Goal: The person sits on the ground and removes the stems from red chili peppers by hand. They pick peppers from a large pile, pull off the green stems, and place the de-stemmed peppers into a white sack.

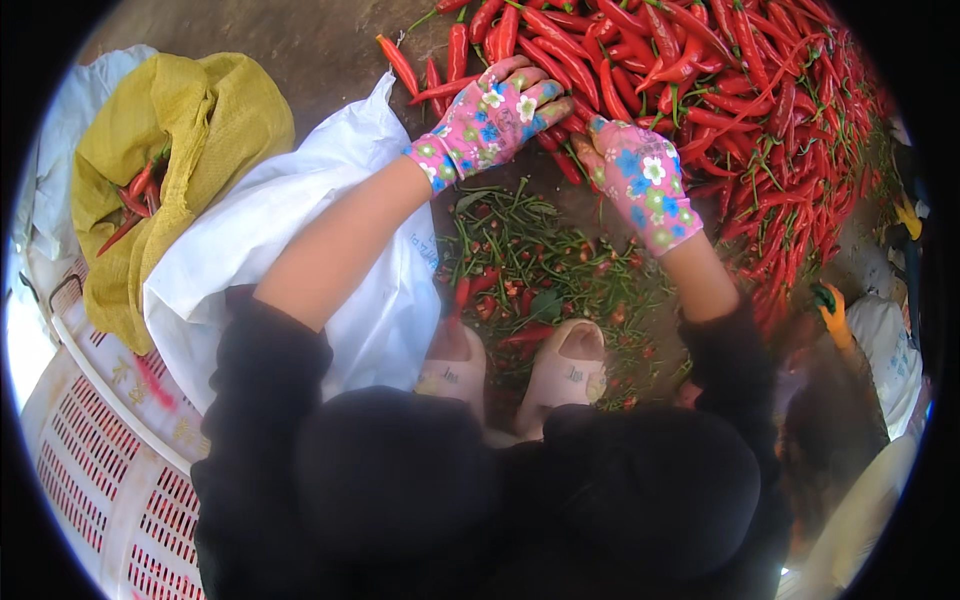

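Observation:
Both hands wear pink flowered gloves. My left hand (500, 120) reaches to the edge of a large pile of red chillies (740, 120), its fingers curled over chillies. My right hand (635, 180) is just to its right and lower, thumb and fingers closed round a red chilli (575, 135) that is partly hidden by both hands. Below them, green stems with cut tops and a few red chillies (530, 260) lie scattered on the dark floor around my pale pink clogs (565, 370).
A white sack (320, 290) lies left of my feet, beside a yellow woven sack (210, 120) holding some chillies and a white slotted crate (90, 440) with red marks. At far right are another person's orange-and-green gloved hand (835, 315) and a white bag (890, 360).

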